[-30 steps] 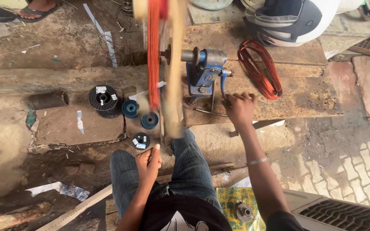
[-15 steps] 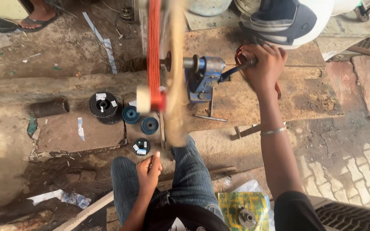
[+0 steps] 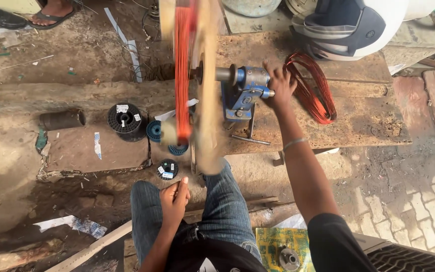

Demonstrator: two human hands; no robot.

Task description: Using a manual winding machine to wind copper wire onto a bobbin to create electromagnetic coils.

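Dusty, packed earth and a worn wooden bench [image 3: 358, 126] filled the workshop floor, with the blue winding machine [image 3: 245, 93] clamped on the bench as the fixed point of everything. Just left of that machine a large wooden wheel [image 3: 205, 85] carried a band of orange wire [image 3: 182, 70], blurred in the picture. The right hand [image 3: 279, 83] sat at the machine's right end, fingers curled shut around its crank handle. Just right of the machine, past that hand, a loose coil of red-brown wire [image 3: 315, 93] lay on the bench. Below the machine, near the knees in blue jeans, the left hand [image 3: 175, 199] hovered with fingers pinched together, though on what I could not tell. Left of the machine stood a black spool [image 3: 125, 120] and two small blue spools [image 3: 154, 130], with a white helmet [image 3: 348, 25] above and to the machine's right.
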